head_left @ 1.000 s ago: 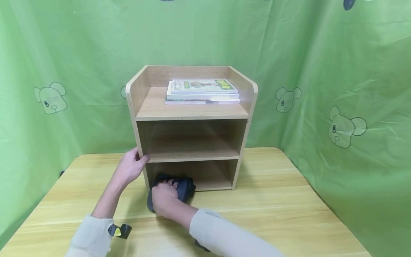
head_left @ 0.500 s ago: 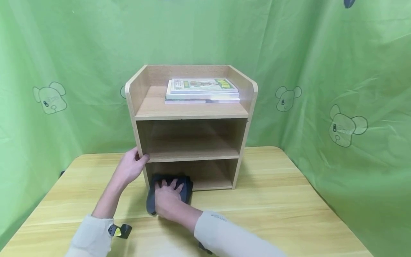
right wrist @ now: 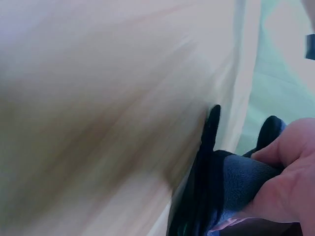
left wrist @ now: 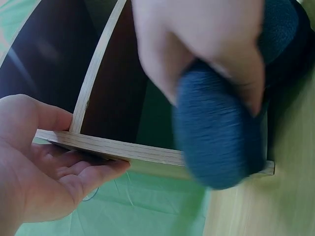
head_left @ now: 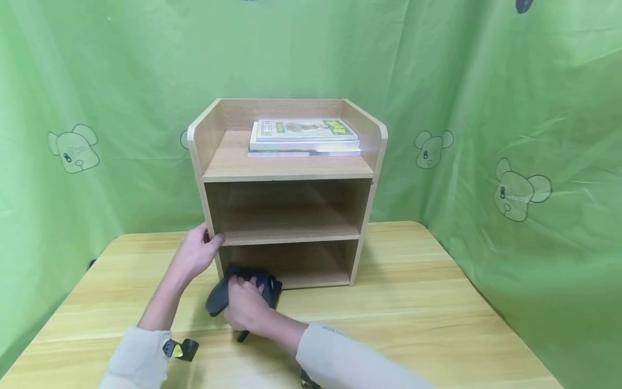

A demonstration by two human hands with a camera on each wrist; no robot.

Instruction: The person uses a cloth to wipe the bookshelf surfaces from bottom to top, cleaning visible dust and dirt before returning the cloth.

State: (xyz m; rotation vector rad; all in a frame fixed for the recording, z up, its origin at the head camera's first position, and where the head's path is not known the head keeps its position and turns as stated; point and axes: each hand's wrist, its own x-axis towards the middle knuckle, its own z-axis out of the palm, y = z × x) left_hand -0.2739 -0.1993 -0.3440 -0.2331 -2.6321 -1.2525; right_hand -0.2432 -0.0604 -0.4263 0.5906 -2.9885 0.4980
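In the head view, a person's left hand [head_left: 194,254] is clamped on the left upright of a wooden shelf unit [head_left: 286,177] at the level of the middle board. The right hand [head_left: 247,307] grips a dark blue fabric item [head_left: 218,297] at the lower left corner of the bottom compartment, partly in front of it. Books [head_left: 311,138] lie stacked on the top board, and the unit stands on a wood-grain bench [head_left: 413,302] before a green curtain [head_left: 301,59].

In the left wrist view, the left thumb is on the inner side of the upright and the fingers on its outer face; the fabric item, blurred, shows a rounded end below the right hand.

In the right wrist view, the right hand's grip is closed round the item's fabric, with black edging beside it.
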